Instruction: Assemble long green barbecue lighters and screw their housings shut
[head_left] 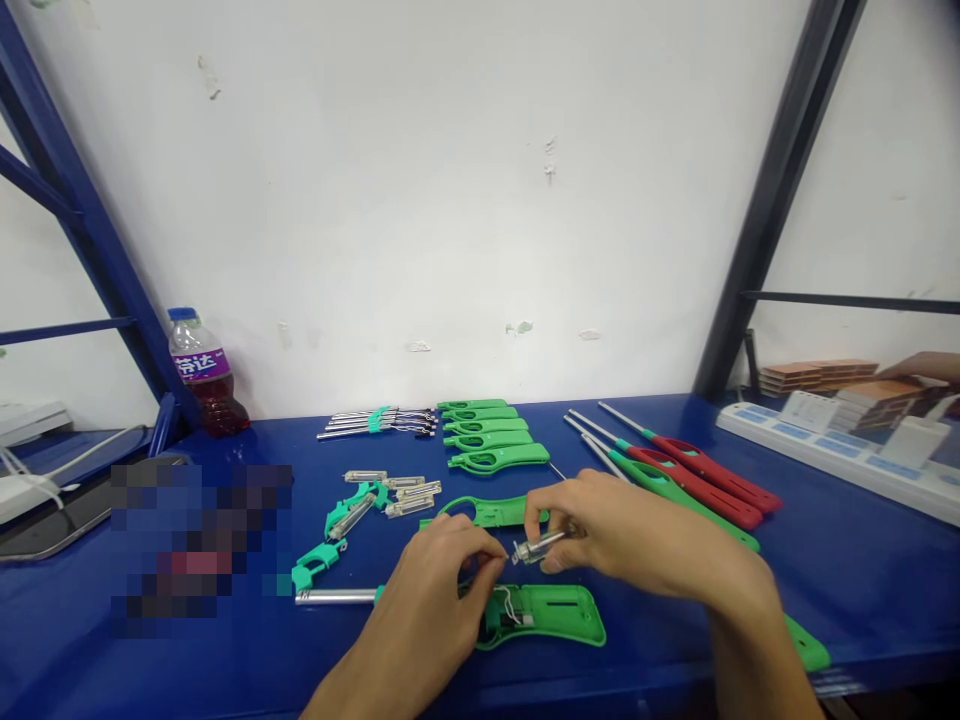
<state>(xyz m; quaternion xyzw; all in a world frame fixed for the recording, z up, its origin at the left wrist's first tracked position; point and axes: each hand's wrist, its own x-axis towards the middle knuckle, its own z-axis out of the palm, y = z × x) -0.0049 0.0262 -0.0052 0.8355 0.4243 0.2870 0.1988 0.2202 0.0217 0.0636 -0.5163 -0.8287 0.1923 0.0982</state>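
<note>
My right hand (pixel 577 525) grips a small clear plastic fuel tank (pixel 536 548) of a lighter between thumb and fingers, above the work. Close beside the tank's end, my left hand (pixel 450 575) is pinched closed; whatever is between its fingertips is too small to make out. Beneath them lies an open green lighter half-shell (pixel 562 612), with a white wire and a dark part inside. Its metal barrel (pixel 335 597) sticks out to the left, past my left hand. Another green half-shell (pixel 499 512) lies just behind my hands, partly covered by them.
Several clear tanks (pixel 412 490) and teal parts (pixel 319 565) lie left. Behind are bundled metal barrels (pixel 360 422) and several green shells (pixel 499 456). Red lighters (pixel 697 475) and a green lighter (pixel 682 497) lie right, near a power strip (pixel 840 455). A bottle (pixel 206 375) stands back left.
</note>
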